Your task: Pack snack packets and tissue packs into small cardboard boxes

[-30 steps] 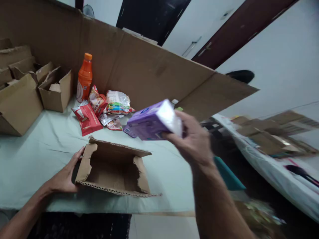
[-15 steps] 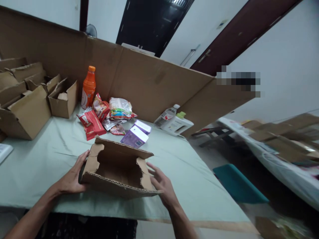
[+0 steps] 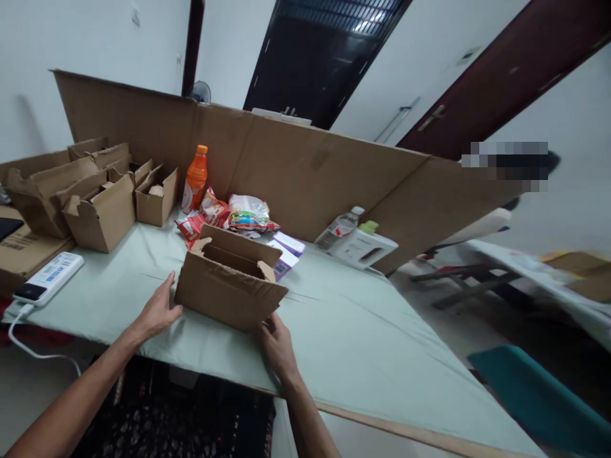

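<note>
In the head view an open-topped cardboard box [image 3: 224, 289] stands on the green cloth in front of me, its top flaps rough and torn. My left hand [image 3: 160, 312] is at the box's left end, thumb and fingers apart; whether it touches the cardboard I cannot tell. At the lower right corner, my right hand [image 3: 277, 346] has its fingers bent against the box, partly hidden by it. Behind the box lie red snack packets [image 3: 214, 208], a clear packet with coloured print [image 3: 248, 211] and a purple-and-white carton [image 3: 286, 262], partly covered by the box.
Several cardboard boxes [image 3: 107, 213] stand at the left. An orange drink bottle [image 3: 195, 181] is near the cardboard partition [image 3: 281, 162]. A clear bottle [image 3: 341, 228] and white jug [image 3: 365, 247] lie at the back right. A white power bank [image 3: 50, 277] with a cable sits at the left.
The box has moved away from me towards the packets and turned, so its front wall shows more. Both hands have followed it. My view has shifted, showing more of the left side.
</note>
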A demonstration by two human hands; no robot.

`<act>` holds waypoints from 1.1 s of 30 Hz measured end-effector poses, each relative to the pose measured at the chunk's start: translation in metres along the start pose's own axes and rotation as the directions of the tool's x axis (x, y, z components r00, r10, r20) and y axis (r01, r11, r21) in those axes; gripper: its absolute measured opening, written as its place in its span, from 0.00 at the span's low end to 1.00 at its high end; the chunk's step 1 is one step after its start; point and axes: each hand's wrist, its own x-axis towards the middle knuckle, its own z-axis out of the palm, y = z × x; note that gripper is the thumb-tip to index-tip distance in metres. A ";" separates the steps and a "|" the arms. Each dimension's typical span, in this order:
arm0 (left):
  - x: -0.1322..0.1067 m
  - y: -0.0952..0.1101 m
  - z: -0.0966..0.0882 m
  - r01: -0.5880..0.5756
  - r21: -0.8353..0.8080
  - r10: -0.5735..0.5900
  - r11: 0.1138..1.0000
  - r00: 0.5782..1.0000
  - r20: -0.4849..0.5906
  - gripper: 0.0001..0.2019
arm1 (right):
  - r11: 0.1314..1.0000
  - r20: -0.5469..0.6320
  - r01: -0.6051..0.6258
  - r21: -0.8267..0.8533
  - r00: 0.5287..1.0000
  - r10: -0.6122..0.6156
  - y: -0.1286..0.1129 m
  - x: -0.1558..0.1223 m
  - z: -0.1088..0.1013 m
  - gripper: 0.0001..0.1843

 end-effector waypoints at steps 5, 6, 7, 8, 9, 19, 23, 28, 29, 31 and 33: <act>-0.054 -0.008 0.000 0.004 0.112 -0.001 0.994 1.000 -0.026 0.36 | 0.999 -0.052 0.023 -0.029 0.998 -0.024 0.015 -0.024 -0.001 0.25; -0.058 -0.007 0.000 -0.005 0.127 0.009 0.992 0.999 -0.031 0.33 | 0.999 -0.054 0.026 -0.033 0.998 -0.028 0.017 -0.025 -0.002 0.25; -0.060 -0.006 0.001 -0.012 0.139 0.018 0.990 0.999 -0.038 0.29 | 0.999 -0.055 0.030 -0.037 0.998 -0.032 0.018 -0.025 -0.001 0.24; -0.060 -0.006 0.002 -0.017 0.149 0.024 0.989 0.999 -0.048 0.26 | 0.998 -0.052 0.037 -0.043 0.998 -0.039 0.019 -0.025 -0.001 0.23; -0.058 -0.005 0.003 -0.019 0.157 0.029 0.987 0.998 -0.060 0.23 | 0.998 -0.047 0.044 -0.049 0.998 -0.047 0.019 -0.025 -0.001 0.23; -0.059 -0.005 0.001 -0.037 0.131 0.053 0.991 0.991 -0.124 0.17 | 0.989 -0.032 0.101 -0.107 0.994 -0.105 0.019 -0.026 -0.001 0.19; -0.062 -0.004 0.002 -0.041 0.087 0.052 0.995 0.990 -0.128 0.17 | 0.988 -0.044 0.087 -0.131 0.995 -0.094 0.020 -0.027 -0.002 0.19; -0.066 0.000 0.005 -0.034 0.038 0.040 0.999 0.986 -0.164 0.16 | 0.984 -0.036 0.073 -0.164 0.996 -0.080 0.019 -0.029 -0.006 0.20; -0.067 0.000 0.006 -0.032 0.031 0.037 0.999 0.985 -0.168 0.16 | 0.983 -0.033 0.069 -0.168 0.997 -0.075 0.019 -0.029 -0.006 0.19; -0.068 0.001 0.006 -0.028 0.017 0.031 0.999 0.985 -0.172 0.16 | 0.983 -0.033 0.058 -0.174 0.997 -0.064 0.019 -0.030 -0.007 0.19; -0.068 0.002 0.005 -0.026 0.001 0.026 1.000 0.984 -0.174 0.16 | 0.983 -0.034 0.047 -0.177 0.998 -0.054 0.018 -0.030 -0.007 0.19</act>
